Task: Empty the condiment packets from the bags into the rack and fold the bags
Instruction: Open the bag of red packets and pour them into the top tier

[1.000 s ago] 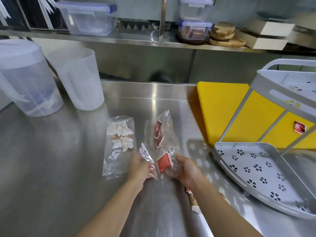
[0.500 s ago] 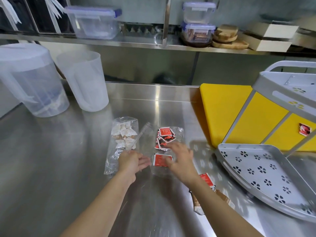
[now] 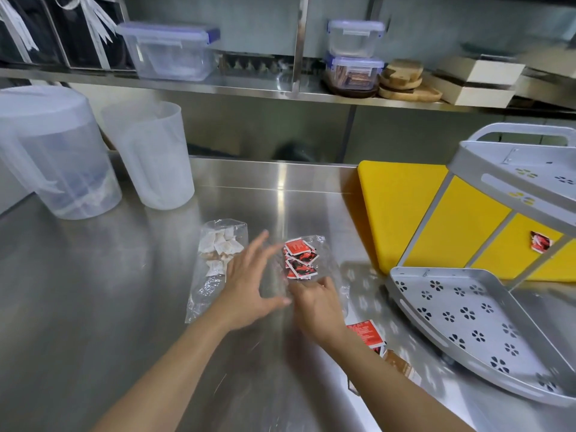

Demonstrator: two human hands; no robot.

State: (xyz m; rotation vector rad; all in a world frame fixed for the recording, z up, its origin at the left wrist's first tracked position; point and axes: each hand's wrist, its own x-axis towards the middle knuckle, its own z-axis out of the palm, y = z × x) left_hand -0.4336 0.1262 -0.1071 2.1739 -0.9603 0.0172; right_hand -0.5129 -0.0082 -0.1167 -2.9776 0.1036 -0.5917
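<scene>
A clear bag [image 3: 327,260] lies flat on the steel counter with several red packets [image 3: 300,258] inside it. My right hand [image 3: 316,302] rests on its near end, fingers curled down on the plastic. My left hand [image 3: 249,280] hovers just left of it, fingers spread, holding nothing. Further left lies a second clear bag [image 3: 212,275] with several white packets [image 3: 221,249]. The grey two-tier rack [image 3: 467,319] stands at the right, its lower tray bare. A loose red packet [image 3: 366,332] and a brown packet [image 3: 400,366] lie by my right forearm.
Two translucent jugs [image 3: 56,157] [image 3: 156,154] stand at the back left. A yellow cutting board [image 3: 402,207] leans behind the rack, with one red packet [image 3: 540,241] near it. A shelf above holds lidded containers [image 3: 168,49] and wooden boards [image 3: 405,82].
The red-packet bag, held upright a second ago, now lies flat on the counter. My left hand has let go and opened; my right hand has shifted onto the bag's near end.
</scene>
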